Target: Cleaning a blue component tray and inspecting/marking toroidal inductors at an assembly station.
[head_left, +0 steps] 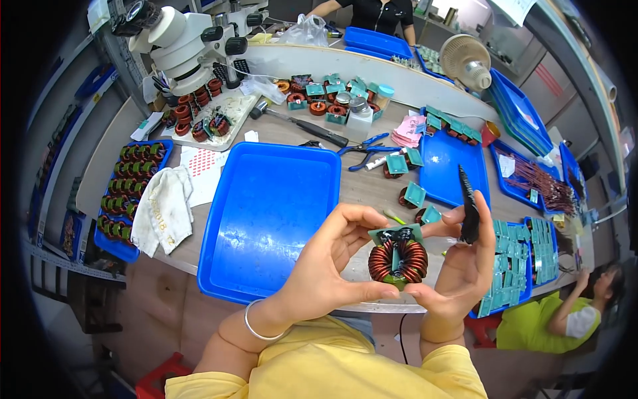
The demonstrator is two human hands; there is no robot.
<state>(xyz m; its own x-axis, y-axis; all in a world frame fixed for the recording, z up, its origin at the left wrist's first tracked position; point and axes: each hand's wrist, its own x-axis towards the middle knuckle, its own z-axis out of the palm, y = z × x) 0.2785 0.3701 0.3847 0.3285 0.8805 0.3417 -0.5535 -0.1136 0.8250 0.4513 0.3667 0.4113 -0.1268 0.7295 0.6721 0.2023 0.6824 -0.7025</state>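
A copper-wound toroid coil (397, 260) on a small green base plate is held up in front of me by both hands. My left hand (329, 263) grips it from the left, thumb below and fingers over its top edge. My right hand (458, 266) pinches its right side and also carries black tweezers (468, 205) that point upward. An empty blue tray (269, 216) lies on the table just left of my hands.
A second blue tray (446, 166) with green plates lies behind. Pliers (364, 149), a hammer (299, 124), a microscope (183, 43), a white glove (163, 209) and trays of wound coils (129, 193) crowd the table. Green plates (525, 259) fill the right tray. Other people work nearby.
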